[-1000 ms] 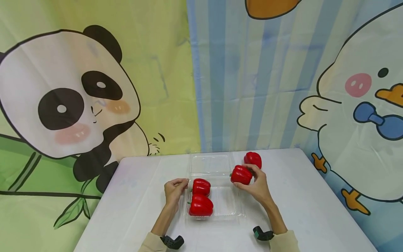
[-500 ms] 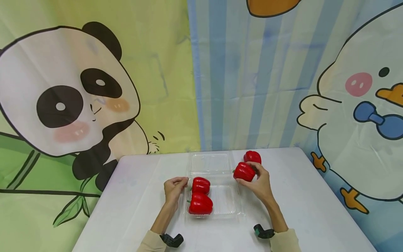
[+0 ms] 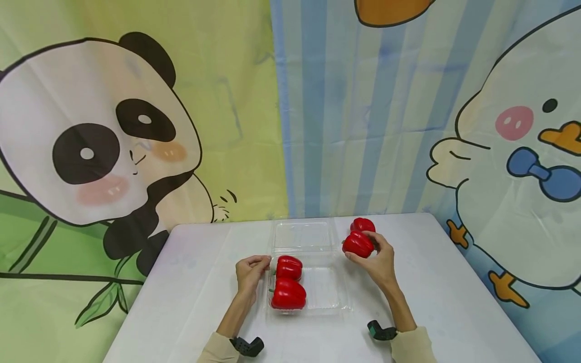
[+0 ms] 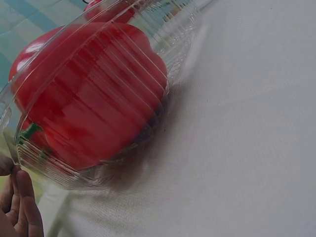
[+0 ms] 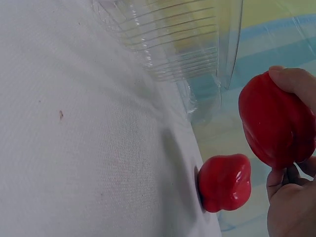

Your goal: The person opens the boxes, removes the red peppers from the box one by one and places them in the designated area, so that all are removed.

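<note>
My right hand (image 3: pixel 380 258) grips a red bell pepper (image 3: pixel 358 244) between thumb and fingers, raised over the table just right of a clear plastic clamshell box (image 3: pixel 324 290). Another red bell pepper (image 5: pixel 224 182) sits on the table behind it. At the box's left edge, my left hand (image 3: pixel 250 272) pinches the plastic rim, as the left wrist view also shows with its fingertips (image 4: pixel 22 182). Two red bell peppers, a farther one (image 3: pixel 289 267) and a nearer one (image 3: pixel 289 294), lie inside along the left side of the box.
The box's lid (image 3: pixel 303 236) lies folded back toward the far edge of the white table (image 3: pixel 204 282). Behind the table hang a panda-print curtain (image 3: pixel 236 101) and a striped blue one (image 3: pixel 336 111).
My right hand has carried its bell pepper rightward and slightly away, from over the box's right edge to beside it. The left hand stays at the rim.
</note>
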The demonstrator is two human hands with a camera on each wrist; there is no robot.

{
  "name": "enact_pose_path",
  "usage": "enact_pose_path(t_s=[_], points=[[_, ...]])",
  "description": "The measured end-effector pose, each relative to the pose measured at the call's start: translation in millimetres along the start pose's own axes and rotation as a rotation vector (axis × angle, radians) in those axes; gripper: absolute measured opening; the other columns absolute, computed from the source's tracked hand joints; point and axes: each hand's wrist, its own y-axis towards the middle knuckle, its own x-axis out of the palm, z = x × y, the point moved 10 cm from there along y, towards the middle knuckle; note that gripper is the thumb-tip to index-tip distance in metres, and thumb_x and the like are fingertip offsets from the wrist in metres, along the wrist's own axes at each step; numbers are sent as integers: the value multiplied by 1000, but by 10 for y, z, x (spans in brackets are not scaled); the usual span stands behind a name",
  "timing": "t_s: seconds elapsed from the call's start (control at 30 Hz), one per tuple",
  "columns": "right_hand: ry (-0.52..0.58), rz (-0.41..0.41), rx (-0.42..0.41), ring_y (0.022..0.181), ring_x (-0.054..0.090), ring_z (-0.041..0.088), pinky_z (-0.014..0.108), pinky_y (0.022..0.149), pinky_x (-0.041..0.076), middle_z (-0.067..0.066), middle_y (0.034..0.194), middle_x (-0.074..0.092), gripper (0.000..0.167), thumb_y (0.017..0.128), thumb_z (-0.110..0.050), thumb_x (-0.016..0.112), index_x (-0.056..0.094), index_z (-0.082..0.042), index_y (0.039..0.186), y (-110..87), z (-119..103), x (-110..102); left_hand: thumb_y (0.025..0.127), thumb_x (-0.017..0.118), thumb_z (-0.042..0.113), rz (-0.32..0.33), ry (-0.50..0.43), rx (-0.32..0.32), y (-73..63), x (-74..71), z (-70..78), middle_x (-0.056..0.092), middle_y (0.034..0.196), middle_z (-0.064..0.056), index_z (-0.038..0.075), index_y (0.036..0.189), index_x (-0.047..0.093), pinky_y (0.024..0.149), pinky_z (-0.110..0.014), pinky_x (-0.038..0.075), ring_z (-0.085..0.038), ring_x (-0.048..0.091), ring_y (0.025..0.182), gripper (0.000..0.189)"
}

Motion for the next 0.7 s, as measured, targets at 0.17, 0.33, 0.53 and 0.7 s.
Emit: enact_pose_path(t_s=[0.17, 0.33, 0.53, 0.7], points=[[-15, 30, 19, 131, 60, 32, 13, 94, 52, 19, 150, 62, 82, 75, -10, 98, 60, -3, 147, -9, 46, -34, 97, 82, 14, -12, 11, 1, 4, -5, 15, 82, 86, -11, -8, 105, 81, 64, -21, 54, -8, 67, 68, 23], [-20, 59, 36, 131, 60, 33, 10, 92, 50, 20, 149, 63, 81, 76, -10, 97, 59, -2, 147, -14, 88, -69, 98, 81, 16, -21, 9, -3, 15, 6, 17, 82, 87, -10, -8, 106, 81, 65, -21, 55, -9, 68, 70, 25], [-24, 105, 48, 129, 60, 32, 8, 90, 49, 21, 148, 63, 80, 76, -10, 97, 60, -1, 146, -16, 135, -127, 97, 82, 16, -14, 4, -8, 10, 9, 7, 82, 86, -10, -8, 106, 81, 65, -20, 54, -9, 68, 69, 25], [-28, 151, 59, 127, 59, 31, 3, 89, 45, 21, 147, 64, 79, 77, -10, 97, 59, 0, 146, -31, 159, -174, 97, 83, 16, -4, 7, -17, -8, -4, -6, 81, 84, -9, -7, 104, 81, 64, -20, 55, -9, 68, 68, 25]])
